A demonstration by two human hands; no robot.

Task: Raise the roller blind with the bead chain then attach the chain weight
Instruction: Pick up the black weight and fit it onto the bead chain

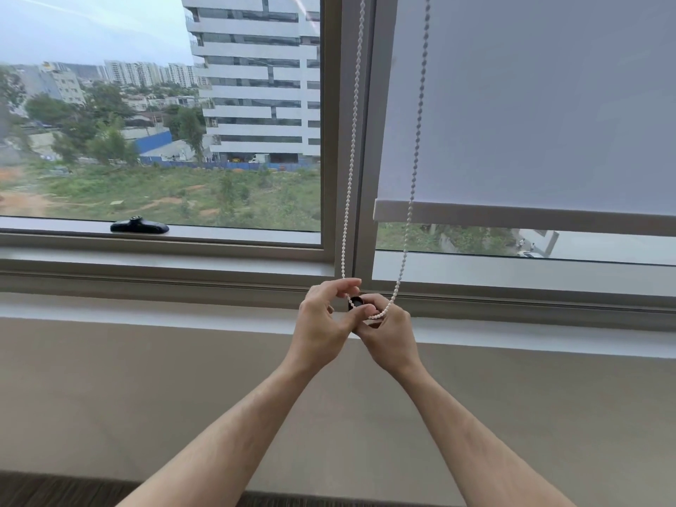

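Probably an office room on an upper floor. Large fixed window [161,115] in a grey metal frame [345,140], with a plain grey roller blind [541,104] and a white bead chain [351,159]. Bare beige wall [146,378] below, dark carpet [55,488]. Outside, a tall office block [256,75] and city roofs far below.

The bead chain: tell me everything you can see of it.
The bead chain is a loop of small white beads, plastic by the look. Two strands hang from above the frame, one along the window post, one across the blind. They meet in a slack curve at the bottom, where the left hand and right hand hold it against a small dark weight.
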